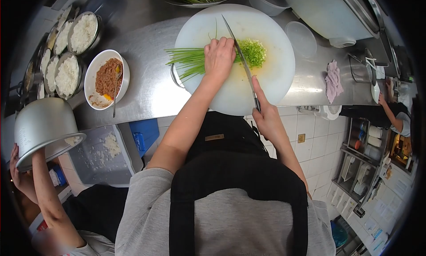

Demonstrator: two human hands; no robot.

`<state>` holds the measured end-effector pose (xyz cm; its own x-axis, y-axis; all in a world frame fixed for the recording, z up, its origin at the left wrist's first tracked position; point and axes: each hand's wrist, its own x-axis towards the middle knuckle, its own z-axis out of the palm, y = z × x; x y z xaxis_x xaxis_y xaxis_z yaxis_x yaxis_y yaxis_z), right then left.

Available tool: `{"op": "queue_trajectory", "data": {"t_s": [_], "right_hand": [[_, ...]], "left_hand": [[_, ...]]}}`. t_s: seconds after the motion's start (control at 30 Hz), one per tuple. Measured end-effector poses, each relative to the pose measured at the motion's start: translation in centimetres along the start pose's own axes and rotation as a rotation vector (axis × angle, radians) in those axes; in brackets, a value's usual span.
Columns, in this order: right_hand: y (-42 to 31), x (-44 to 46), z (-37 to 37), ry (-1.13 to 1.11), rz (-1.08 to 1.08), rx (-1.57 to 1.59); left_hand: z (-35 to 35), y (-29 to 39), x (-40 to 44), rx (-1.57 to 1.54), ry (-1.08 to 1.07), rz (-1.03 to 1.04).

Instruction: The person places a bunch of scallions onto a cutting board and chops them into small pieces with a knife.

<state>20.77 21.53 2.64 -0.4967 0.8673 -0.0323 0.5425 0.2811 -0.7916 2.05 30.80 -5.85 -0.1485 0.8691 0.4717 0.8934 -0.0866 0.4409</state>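
Observation:
On a round white cutting board [275,30] lies a bunch of long green chives [186,61], pointing left. My left hand [219,56] presses down on the bunch with curled fingers, close to the blade. In my right hand [267,118] is the handle of a long kitchen knife [239,47]; its blade slants up and left between my left hand and a small heap of chopped chives [253,53]. The blade's edge sits where the bunch meets the heap.
Left of the board stands a white bowl [126,81] of brown minced filling with a spoon [116,89]. Several metal bowls of rice [83,33] are beyond it. A co-worker at lower left tips a metal pot [44,118] over a grey tub [95,167]. A pink cloth [333,81] lies right.

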Motion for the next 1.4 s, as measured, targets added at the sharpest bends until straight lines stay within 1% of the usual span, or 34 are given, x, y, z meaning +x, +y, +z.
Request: {"op": "queue_trajectory", "data": {"t_s": [0.07,0.1,0.17,0.27,0.3,0.37,0.4,0.47,0.5,0.57,0.6,0.67,0.7,0.77,0.9,0.97,1.0,1.07,1.1,1.17,1.3,1.37,1.4], "right_hand": [[0.3,-0.1,0.7,-0.057,0.113,0.022],[0.3,0.3,0.8,-0.057,0.115,0.024],[0.2,1.8,0.7,-0.113,0.263,0.066],[-0.7,2.4,-0.4,-0.133,0.303,0.073],[-0.7,2.0,-0.4,-0.136,0.300,0.072],[-0.5,0.3,-0.2,-0.039,0.091,0.027],[0.0,0.1,0.3,-0.041,0.096,0.028],[0.9,-0.1,1.5,0.054,-0.081,-0.029],[0.8,0.4,1.5,0.053,-0.079,-0.027],[0.2,2.1,0.8,-0.133,0.265,0.022],[-0.4,2.4,0.2,-0.127,0.261,0.021],[-1.3,2.9,-0.5,-0.199,0.388,0.073],[-1.1,2.5,-0.4,-0.203,0.384,0.072],[-0.4,0.2,-0.1,-0.054,0.068,0.024],[0.1,-0.2,0.8,-0.058,0.083,0.037],[0.3,1.4,0.9,-0.105,0.230,0.103],[-0.3,2.1,0.6,-0.095,0.228,0.103],[-1.7,3.2,-0.1,-0.174,0.434,0.176],[-1.6,3.1,-0.1,-0.163,0.426,0.176],[-0.8,2.7,0.1,-0.123,0.428,0.282],[0.1,1.6,-0.2,-0.077,0.395,0.268],[-0.3,1.4,-0.5,-0.085,0.387,0.247],[-0.7,1.4,-0.8,-0.084,0.383,0.245]], "left_hand": [[0.0,-0.1,0.0,0.005,0.014,0.012],[0.0,-0.1,-0.1,0.005,0.011,0.013],[0.0,0.0,0.0,-0.005,0.028,0.015],[-0.1,0.0,0.1,0.001,0.006,0.003],[-0.2,0.0,0.2,0.003,0.008,0.000],[-0.1,0.0,0.0,-0.013,0.012,-0.003],[-0.1,0.1,-0.1,-0.014,0.007,-0.006],[-0.1,-0.1,-0.1,-0.028,0.021,0.006],[0.0,-0.2,-0.1,-0.027,0.019,0.005],[0.0,-0.2,-0.1,-0.025,0.029,0.014],[0.0,-0.1,0.0,-0.025,0.034,0.020],[-0.1,-0.1,0.0,-0.023,0.015,0.004],[-0.2,-0.1,0.0,-0.020,0.017,0.000],[-0.3,0.0,-0.1,-0.040,0.023,0.000],[-0.2,-0.3,-0.2,-0.052,0.022,0.000],[-0.2,-0.3,-0.2,-0.057,0.019,0.012],[-0.1,-0.2,-0.1,-0.060,0.022,0.021],[0.1,-0.3,-0.2,-0.054,0.017,0.006],[0.1,-0.2,-0.1,-0.054,0.025,0.017],[-0.1,-0.2,-0.2,-0.019,0.034,0.012],[0.0,-0.2,0.0,-0.026,0.032,0.022],[0.1,-0.5,0.2,-0.215,0.052,0.029],[-0.3,-0.4,0.3,-0.213,0.057,0.030]]}}
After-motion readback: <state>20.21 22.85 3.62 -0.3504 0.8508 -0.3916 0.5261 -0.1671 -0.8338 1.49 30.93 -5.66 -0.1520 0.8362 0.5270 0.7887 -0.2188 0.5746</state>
